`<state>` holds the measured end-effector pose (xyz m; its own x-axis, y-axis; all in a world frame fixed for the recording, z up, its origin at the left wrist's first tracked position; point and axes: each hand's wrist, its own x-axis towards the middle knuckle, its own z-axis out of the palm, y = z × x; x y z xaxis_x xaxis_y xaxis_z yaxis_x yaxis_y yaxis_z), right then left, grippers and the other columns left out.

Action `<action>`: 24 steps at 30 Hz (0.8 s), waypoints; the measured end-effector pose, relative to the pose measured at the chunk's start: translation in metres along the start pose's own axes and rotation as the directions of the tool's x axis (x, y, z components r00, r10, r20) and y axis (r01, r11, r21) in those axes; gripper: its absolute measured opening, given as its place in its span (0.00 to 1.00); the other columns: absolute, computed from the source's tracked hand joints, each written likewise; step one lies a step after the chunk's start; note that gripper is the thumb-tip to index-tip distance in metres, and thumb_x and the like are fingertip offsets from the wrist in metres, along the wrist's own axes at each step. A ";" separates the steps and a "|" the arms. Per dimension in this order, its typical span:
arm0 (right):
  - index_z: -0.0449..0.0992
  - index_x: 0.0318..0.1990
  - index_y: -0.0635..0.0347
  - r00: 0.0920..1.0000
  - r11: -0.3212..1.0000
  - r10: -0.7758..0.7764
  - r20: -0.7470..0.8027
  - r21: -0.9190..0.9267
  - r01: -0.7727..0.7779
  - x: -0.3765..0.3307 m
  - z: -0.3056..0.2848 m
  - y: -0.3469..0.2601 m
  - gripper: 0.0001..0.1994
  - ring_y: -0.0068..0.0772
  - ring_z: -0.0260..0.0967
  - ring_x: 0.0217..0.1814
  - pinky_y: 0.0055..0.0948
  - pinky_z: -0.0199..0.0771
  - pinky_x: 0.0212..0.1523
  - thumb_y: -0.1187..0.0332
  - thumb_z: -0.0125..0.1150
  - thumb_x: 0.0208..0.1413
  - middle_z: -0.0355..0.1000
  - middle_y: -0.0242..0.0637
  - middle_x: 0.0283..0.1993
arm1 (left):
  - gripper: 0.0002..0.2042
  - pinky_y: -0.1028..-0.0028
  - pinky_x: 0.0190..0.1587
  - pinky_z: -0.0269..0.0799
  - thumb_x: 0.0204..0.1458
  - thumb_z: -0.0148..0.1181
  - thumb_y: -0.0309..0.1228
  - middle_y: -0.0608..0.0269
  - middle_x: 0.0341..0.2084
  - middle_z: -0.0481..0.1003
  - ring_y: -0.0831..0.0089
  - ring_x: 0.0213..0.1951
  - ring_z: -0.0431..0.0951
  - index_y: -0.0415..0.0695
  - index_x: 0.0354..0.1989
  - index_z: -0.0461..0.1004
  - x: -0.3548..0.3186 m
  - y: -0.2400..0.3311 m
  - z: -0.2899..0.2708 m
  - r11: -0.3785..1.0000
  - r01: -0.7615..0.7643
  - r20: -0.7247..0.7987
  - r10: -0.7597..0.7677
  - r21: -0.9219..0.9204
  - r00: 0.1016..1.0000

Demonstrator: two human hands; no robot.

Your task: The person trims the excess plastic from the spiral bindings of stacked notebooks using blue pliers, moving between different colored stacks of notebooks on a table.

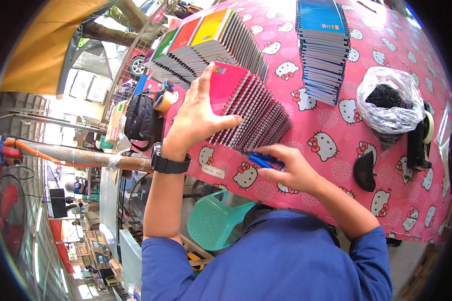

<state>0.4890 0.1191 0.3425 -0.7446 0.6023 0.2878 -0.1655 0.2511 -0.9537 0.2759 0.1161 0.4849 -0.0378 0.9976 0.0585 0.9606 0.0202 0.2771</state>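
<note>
A tall stack of pink spiral notebooks (258, 118) stands near the table's front edge, its coil bindings turned toward the right. Across the top pink cover lies my left hand (197, 118), fingers stretched and thumb spread toward the coils. My right hand (294, 168) is closed around a blue-handled cutting tool, probably pliers (260, 160). Its dark tip is at the lower near corner of the pink stack; whether it touches a coil is too small to tell. Just behind are stacks of yellow (209, 27), red (185, 35) and green notebooks (165, 45).
On the pink patterned tablecloth (331, 173) stand a tall blue notebook stack (322, 55), a plastic bag (409, 118) of black coils, a tape dispenser (419, 145) and a black curved object (365, 171). A backpack (139, 118) is at left; a green stool (213, 218) is below the edge.
</note>
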 end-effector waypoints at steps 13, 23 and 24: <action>0.74 0.50 0.57 0.921 0.819 -0.382 -0.074 -0.489 0.300 0.006 -0.010 0.015 0.24 0.31 0.66 0.39 0.29 0.66 0.39 0.65 0.66 0.40 0.71 0.34 0.38 | 0.61 0.58 0.65 0.51 0.26 0.73 0.56 0.40 0.63 0.51 0.49 0.65 0.52 0.46 0.68 0.42 0.008 0.010 -0.005 0.997 0.069 -0.004 -0.069 0.021 0.998; 0.73 0.49 0.58 0.981 0.930 -0.155 -0.117 -0.353 0.105 -0.005 -0.002 0.012 0.24 0.34 0.66 0.43 0.32 0.65 0.43 0.62 0.66 0.42 0.71 0.36 0.39 | 0.56 0.58 0.63 0.53 0.28 0.72 0.49 0.43 0.59 0.56 0.49 0.62 0.57 0.47 0.67 0.45 0.006 0.002 0.005 0.999 -0.005 -0.060 0.008 0.046 0.998; 0.72 0.50 0.56 0.971 0.890 -0.200 -0.130 -0.438 0.124 -0.005 -0.002 0.012 0.26 0.39 0.63 0.45 0.36 0.63 0.46 0.62 0.67 0.39 0.69 0.37 0.42 | 0.56 0.58 0.63 0.53 0.28 0.72 0.49 0.43 0.59 0.56 0.49 0.62 0.57 0.47 0.67 0.45 0.006 0.002 0.005 0.999 -0.018 -0.066 0.021 0.049 0.998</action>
<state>0.4919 0.1204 0.3292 -0.6057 0.6336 0.4813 0.0433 0.6303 -0.7752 0.2787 0.1221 0.4808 -0.0353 0.9912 0.1276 0.9736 0.0053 0.2283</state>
